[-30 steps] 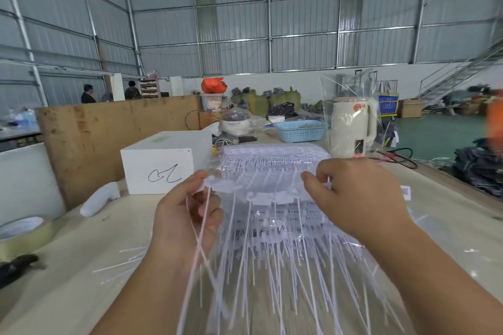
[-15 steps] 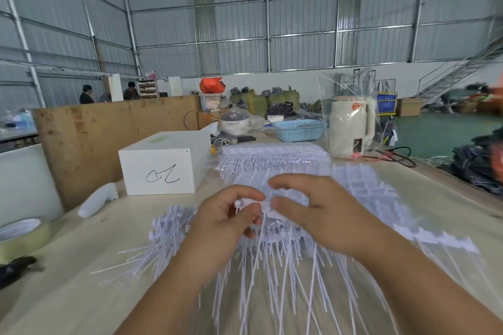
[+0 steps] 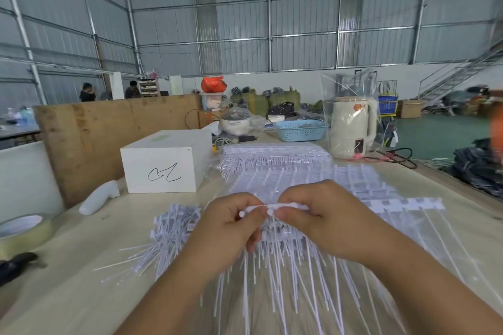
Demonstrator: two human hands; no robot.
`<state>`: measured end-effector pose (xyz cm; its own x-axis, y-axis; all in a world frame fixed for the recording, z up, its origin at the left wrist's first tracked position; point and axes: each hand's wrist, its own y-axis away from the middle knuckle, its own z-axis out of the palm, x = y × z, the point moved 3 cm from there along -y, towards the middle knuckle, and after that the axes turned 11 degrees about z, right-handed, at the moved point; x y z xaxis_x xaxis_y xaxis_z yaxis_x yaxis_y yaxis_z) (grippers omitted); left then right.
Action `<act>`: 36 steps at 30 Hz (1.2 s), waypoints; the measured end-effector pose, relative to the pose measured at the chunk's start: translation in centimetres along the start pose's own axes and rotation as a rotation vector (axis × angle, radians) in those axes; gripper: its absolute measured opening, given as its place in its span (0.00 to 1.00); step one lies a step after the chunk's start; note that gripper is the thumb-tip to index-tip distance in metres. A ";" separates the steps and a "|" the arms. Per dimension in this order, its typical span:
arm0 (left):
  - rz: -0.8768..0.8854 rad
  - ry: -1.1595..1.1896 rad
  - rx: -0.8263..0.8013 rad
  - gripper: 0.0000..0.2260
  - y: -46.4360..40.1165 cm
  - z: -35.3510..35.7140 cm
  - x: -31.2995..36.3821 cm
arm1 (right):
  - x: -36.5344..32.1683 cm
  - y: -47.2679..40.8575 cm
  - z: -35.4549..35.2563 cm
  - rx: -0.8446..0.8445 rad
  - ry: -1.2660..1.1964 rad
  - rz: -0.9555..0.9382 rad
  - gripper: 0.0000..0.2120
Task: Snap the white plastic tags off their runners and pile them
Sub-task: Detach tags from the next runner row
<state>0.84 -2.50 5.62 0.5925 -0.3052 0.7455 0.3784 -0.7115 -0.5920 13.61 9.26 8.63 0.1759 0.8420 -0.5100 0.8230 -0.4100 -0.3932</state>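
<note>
Fingers of both hands curl in toward each other at the middle of the view, pinching one white runner [image 3: 272, 208] between them. The left hand [image 3: 231, 228] nips its left end between thumb and forefinger, and the right hand [image 3: 321, 220] grips the other end with the thumb pressed on top. The two hands sit almost knuckle to knuckle, raised a little above the table [image 3: 68, 294]. Thin white stems hang down from the runner and fan out toward the person over a spread of more white plastic tags [image 3: 285, 280] lying on the table under the wrists.

Just left of the left hand lies a loose pile of tags [image 3: 171, 236], their stems pointing out toward the lower left. Behind the hands, flat sheets of unbroken runners [image 3: 353, 187] stretch away to the right, and a taller stack in clear wrap [image 3: 272, 155] stands beyond them.

Farther left on the table are a white box [image 3: 163, 168] with a black scribble on its front, a white bottle [image 3: 99, 197] lying on its side, a roll of tape [image 3: 24, 231] and a dark object [image 3: 16, 264] at the edge. At the back stand a blue basket [image 3: 299, 130] and a cream kettle [image 3: 351, 128] inside a clear bag. A wooden board [image 3: 109, 139] stands on edge behind the box, with two people [image 3: 109, 91] beyond it in the metal-walled hall.
</note>
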 end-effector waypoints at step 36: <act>-0.130 0.250 0.065 0.19 -0.4 2.5 -0.8 | -0.7 0.6 2.1 -0.037 -0.275 0.017 0.02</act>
<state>1.96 -0.38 4.53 0.3452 -0.3668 0.8639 0.4892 -0.7152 -0.4991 12.89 7.69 7.15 0.0409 0.7059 -0.7072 0.8412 -0.4062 -0.3568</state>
